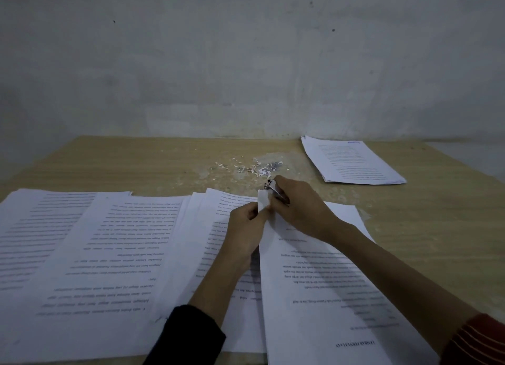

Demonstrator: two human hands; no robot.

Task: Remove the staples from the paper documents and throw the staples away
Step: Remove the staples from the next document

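A stapled printed document (322, 277) lies in front of me with its far corner lifted off the table. My left hand (247, 228) pinches that raised corner (263, 202). My right hand (297, 206) grips a small metal staple remover (272, 187), whose jaws sit at the top of the corner. The staple itself is too small to make out. Beyond the hands, a scatter of pulled staples and torn paper bits (259, 167) lies on the wooden table (136, 162).
Several spread-out printed sheets (90, 241) cover the table's left and front. A separate neat stack of papers (352, 161) lies at the far right. A grey wall rises behind the table's far edge. Bare wood shows to the right of the document.
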